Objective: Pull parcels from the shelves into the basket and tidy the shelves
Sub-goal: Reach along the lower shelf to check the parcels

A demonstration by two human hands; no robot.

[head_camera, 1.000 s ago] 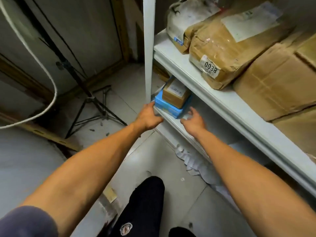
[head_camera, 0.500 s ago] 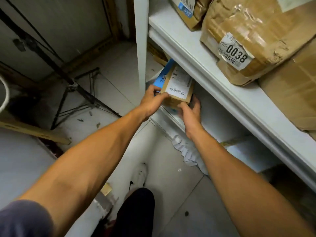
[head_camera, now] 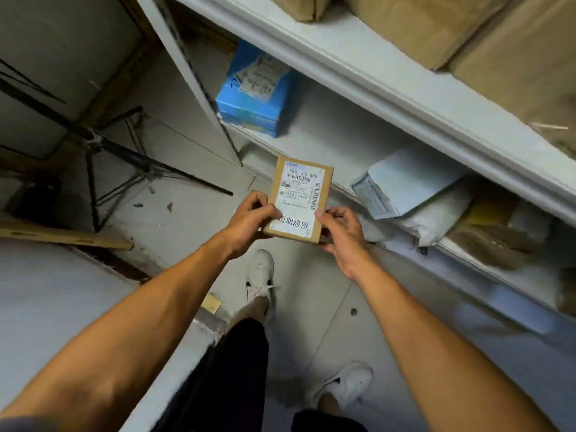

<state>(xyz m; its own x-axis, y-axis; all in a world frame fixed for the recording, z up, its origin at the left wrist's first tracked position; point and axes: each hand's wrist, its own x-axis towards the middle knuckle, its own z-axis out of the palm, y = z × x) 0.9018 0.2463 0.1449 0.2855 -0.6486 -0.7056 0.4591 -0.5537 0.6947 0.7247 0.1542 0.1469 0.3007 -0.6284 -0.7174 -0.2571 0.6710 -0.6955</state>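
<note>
Fingers (head_camera: 246,202) of both hands pinching small brown parcel's (head_camera: 297,199) near end, label up, long axis pointing away.

Bare forearms; grey sleeve (head_camera: 18,424) at left shoulder; black trousers (head_camera: 230,378); white sneakers (head_camera: 263,272).

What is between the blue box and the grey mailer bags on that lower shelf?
Only bare shelf board separates the blue box from the grey mailer bags, seen in the head view.
</note>
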